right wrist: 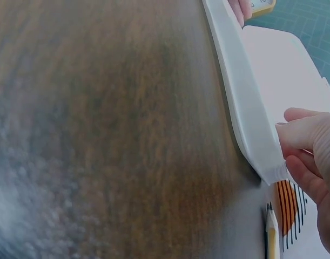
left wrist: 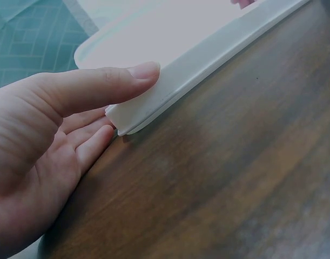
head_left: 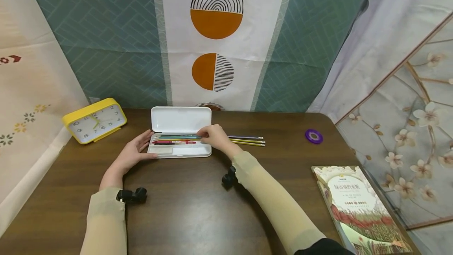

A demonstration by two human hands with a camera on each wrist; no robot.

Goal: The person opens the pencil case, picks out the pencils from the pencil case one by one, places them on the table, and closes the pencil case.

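A white pencil case [head_left: 192, 152] stands with its lid [head_left: 181, 119] raised. Inside lie several pencils [head_left: 177, 137], a red pen [head_left: 173, 142] and a white eraser [head_left: 162, 150]. My left hand [head_left: 132, 153] holds the case's left end, thumb on the front wall and fingers round the side. Over the right end, my right hand [head_left: 216, 137] has its fingers curled down into the case, pinching at the end of a pencil; the fingertips are partly hidden. Several more pencils [head_left: 246, 141] lie on the table right of the case, with one pencil tip [right wrist: 270, 213] close to its corner.
A yellow alarm clock [head_left: 95, 121] stands at the back left. Toward the back right lies a purple roll of tape [head_left: 313, 136], and a book [head_left: 361, 207] lies at the front right. Patterned cloth [head_left: 120, 50] hangs behind the brown table [head_left: 177, 207].
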